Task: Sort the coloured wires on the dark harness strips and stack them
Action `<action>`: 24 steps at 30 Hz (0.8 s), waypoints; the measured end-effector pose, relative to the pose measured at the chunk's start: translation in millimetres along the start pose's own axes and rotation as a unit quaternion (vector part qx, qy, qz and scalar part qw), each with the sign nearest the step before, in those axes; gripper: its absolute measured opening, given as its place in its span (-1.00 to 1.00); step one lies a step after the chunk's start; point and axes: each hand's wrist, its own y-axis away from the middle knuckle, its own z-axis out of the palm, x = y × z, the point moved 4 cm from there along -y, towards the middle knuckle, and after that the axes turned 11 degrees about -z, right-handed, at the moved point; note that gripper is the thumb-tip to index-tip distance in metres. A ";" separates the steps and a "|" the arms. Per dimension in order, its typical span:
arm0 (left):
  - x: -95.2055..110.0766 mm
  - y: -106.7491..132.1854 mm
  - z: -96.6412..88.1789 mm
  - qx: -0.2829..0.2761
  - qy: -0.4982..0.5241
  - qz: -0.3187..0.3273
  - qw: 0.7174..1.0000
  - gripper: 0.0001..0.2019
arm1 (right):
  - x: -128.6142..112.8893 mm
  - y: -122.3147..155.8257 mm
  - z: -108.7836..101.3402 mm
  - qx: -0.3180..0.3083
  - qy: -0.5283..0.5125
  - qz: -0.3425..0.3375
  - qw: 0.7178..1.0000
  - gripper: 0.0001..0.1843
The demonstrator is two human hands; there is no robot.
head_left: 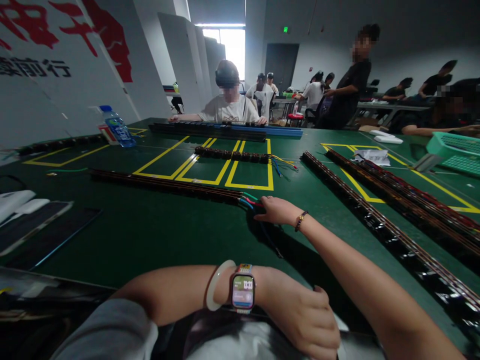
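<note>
My right hand reaches across the table with its fingers closed around coloured wires in green, red and blue. They come out of the right end of a long dark bar with copper-coloured strips, which lies flat on the table. A dark blue wire trails down from under that hand. Close to my body, my left hand is curled shut, palm side hidden; whatever it may hold is out of sight. A watch and a pale bangle are on the left wrist.
Yellow tape marks the green table. A shorter wired bar lies beyond, long bars to the right. Also there: a green basket, a water bottle, flat dark panels. A person sits opposite.
</note>
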 end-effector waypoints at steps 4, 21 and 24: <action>1.5 1.0 3.2 -0.023 0.017 -0.011 1.000 -0.68 | 1.3 -0.5 -0.1 -0.005 0.002 0.009 1.000 -0.53; -6.9 -0.5 11.5 -0.097 0.151 -0.012 0.984 -0.67 | 29.9 -8.5 8.2 -0.029 -0.454 0.013 0.891 -0.73; -7.5 0.6 10.7 -0.081 0.135 0.000 0.987 -0.65 | 37.1 -8.4 14.0 -0.036 -0.569 0.009 0.822 -0.86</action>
